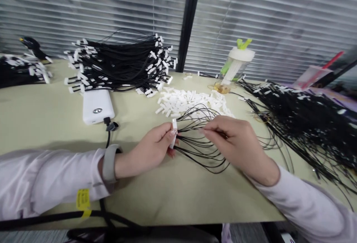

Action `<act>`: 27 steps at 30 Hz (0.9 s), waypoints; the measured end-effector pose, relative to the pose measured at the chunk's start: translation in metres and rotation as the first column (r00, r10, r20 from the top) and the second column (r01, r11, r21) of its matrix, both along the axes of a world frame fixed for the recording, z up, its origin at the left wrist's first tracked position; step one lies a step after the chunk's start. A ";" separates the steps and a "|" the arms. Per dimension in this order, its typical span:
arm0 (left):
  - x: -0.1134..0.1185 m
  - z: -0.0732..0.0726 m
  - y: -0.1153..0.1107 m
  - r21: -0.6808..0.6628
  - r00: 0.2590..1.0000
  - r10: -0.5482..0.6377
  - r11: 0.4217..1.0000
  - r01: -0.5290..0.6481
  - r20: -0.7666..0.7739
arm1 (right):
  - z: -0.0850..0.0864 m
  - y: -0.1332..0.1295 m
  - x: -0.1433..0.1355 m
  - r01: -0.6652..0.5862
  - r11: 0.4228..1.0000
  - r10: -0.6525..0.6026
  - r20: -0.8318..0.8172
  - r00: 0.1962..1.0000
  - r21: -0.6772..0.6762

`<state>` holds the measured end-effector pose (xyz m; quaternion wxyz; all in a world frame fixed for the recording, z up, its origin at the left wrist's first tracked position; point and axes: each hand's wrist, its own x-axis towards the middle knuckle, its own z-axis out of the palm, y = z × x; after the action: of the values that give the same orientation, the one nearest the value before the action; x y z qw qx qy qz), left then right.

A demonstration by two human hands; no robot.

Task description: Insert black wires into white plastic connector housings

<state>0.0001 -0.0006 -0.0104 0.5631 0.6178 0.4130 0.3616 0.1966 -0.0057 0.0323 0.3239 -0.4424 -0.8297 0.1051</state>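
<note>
Between the thumb and fingers of my left hand (156, 144) is a long white connector housing (174, 127), held upright. Several thin black wires (200, 148) run out of its right side and loop toward my right hand (237, 142). That hand is closed, with thumb and forefinger pinched around one or more of the black wires; exactly how many I cannot tell. Just behind both hands lies a loose pile of small white connector housings (192, 101) on the table.
A big bundle of black cables (122, 60) with white ends lies at the back left, above a white power bank (97, 105). More black wires (315, 124) spread across the right. A lidded clear cup (237, 64) stands behind the pile. A thick black cable (50, 217) crosses the front left.
</note>
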 end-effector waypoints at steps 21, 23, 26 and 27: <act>0.003 0.003 -0.005 0.052 0.996 -0.080 0.995 0.082 -0.044 | -0.005 -0.002 -0.011 -0.146 0.981 0.154 0.054 0.987 -0.128; 0.003 0.004 -0.006 0.050 0.995 -0.092 0.994 0.094 -0.036 | -0.006 -0.002 -0.012 -0.151 0.982 0.158 0.058 0.986 -0.118; 0.002 0.004 -0.007 0.051 0.995 -0.099 0.994 0.100 -0.031 | -0.010 -0.002 -0.014 -0.170 0.981 0.178 0.095 0.979 -0.094; 0.002 0.004 -0.007 0.054 0.995 -0.098 0.994 0.100 -0.034 | -0.012 -0.001 -0.015 -0.170 0.982 0.178 0.103 0.979 -0.082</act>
<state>0.0017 -0.0074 -0.0069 0.5563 0.6586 0.3804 0.3347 0.1819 -0.0071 0.0203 0.2508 -0.3847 -0.8774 0.1388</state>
